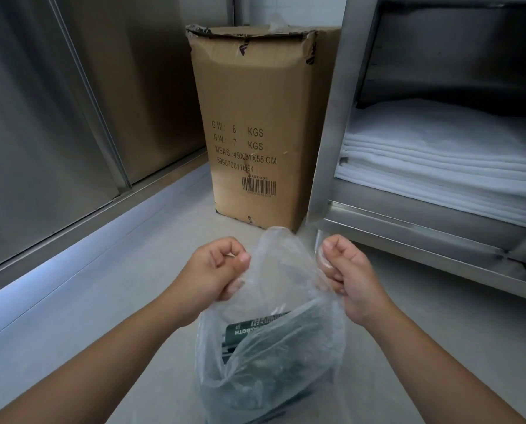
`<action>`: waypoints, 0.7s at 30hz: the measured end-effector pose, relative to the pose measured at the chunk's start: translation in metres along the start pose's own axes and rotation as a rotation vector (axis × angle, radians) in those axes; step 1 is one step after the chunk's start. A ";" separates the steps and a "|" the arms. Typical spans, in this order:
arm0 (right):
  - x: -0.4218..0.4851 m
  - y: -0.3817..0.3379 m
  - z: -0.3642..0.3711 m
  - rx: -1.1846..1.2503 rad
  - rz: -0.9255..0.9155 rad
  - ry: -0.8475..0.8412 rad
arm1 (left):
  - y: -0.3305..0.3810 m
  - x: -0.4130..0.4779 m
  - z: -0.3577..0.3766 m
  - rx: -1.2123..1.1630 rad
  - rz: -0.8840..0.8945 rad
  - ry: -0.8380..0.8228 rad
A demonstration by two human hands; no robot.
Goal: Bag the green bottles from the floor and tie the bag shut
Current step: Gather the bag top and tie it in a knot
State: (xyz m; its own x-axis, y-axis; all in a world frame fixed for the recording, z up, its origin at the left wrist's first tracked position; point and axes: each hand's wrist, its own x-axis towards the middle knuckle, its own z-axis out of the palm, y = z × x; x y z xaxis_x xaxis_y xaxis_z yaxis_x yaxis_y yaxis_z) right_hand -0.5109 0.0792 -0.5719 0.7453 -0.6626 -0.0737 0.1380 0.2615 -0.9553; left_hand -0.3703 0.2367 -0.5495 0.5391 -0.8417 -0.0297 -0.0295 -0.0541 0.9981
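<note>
bag [274, 347]: thin clear crinkled plastic, lower centre of frame, on the grey floor [87, 316]
bottles [257, 330]: dark green, cylindrical, inside bag
left hand [215, 270]: grip fisted on bag's left edge
right hand [351, 276]: grip fisted on right edge
box [255, 123]: dented brown cardboard, upper centre

Bag [274, 356], lower centre: clear, hazy grey. Bottles [257, 328] inside: dark green, white lettering. Box [255, 117], upper centre: brown, black print and barcode. Towels [445, 154], right: white. Floor [87, 301]: pale grey
</note>
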 end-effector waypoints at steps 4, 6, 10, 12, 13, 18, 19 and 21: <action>0.000 -0.005 0.003 0.236 -0.055 -0.036 | -0.009 0.004 0.000 0.082 -0.124 -0.043; 0.001 -0.008 -0.001 0.312 -0.045 -0.064 | -0.017 0.006 -0.006 0.088 -0.190 -0.030; 0.007 -0.007 -0.020 0.289 0.003 -0.083 | -0.029 0.006 -0.030 0.021 -0.265 -0.062; 0.009 -0.004 -0.033 0.271 0.024 -0.022 | -0.031 0.005 -0.046 -0.046 -0.261 -0.031; 0.010 -0.001 -0.041 0.260 0.026 0.020 | -0.032 0.005 -0.054 -0.084 -0.248 0.007; 0.017 0.012 -0.060 0.274 0.012 0.158 | -0.034 0.010 -0.078 -0.209 -0.159 0.175; 0.019 0.013 -0.061 0.285 0.012 0.180 | -0.034 0.012 -0.078 -0.214 -0.155 0.194; 0.022 0.014 -0.063 0.333 -0.001 0.227 | -0.034 0.013 -0.077 -0.187 -0.153 0.202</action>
State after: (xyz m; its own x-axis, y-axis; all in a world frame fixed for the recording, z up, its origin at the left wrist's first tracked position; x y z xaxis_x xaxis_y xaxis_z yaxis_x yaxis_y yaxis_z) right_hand -0.5333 0.0240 -0.6044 0.5872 -0.7915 -0.1694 0.3708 0.4491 -0.8129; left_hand -0.2971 0.2693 -0.5793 0.6823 -0.7066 -0.1878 0.2103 -0.0564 0.9760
